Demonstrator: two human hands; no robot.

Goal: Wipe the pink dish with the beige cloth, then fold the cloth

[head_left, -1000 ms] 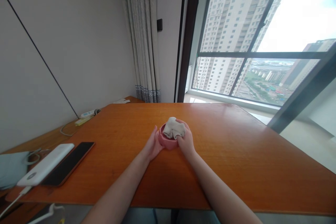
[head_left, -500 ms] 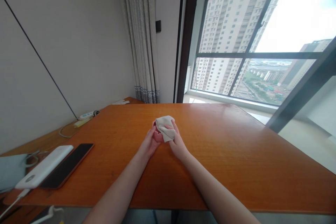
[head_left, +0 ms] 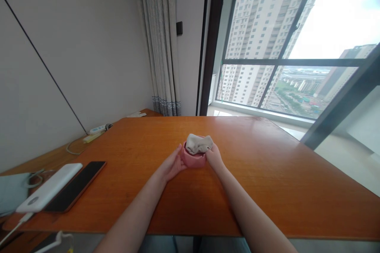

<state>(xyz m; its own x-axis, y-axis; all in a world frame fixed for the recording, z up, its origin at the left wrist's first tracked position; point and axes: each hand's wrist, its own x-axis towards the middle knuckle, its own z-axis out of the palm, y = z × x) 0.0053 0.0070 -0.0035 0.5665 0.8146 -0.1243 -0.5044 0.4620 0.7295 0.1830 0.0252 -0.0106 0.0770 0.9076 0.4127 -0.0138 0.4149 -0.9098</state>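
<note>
A round pink container (head_left: 194,161) with an open top is held just above or on the middle of the table; I cannot tell whether it touches the wood. My left hand (head_left: 173,165) grips its left side, thumb at the rim and fingers around the wall. A crumpled light grey cloth (head_left: 196,144) lies across the container's opening and covers most of its inside. At the right rim, my right hand (head_left: 214,157) pinches the cloth's right end, with its fingers partly hidden.
The brown wooden table (head_left: 267,182) extends around both arms. On its left lie a black phone (head_left: 75,186) and a white power bank (head_left: 50,187) with a cable plugged in. A power strip (head_left: 99,129) sits by the wall. A large window (head_left: 276,62) is at the right.
The container and both hands have shifted slightly right. The cloth, earlier draped down over the front right side, is now bunched over the opening, so the container's front wall shows.
</note>
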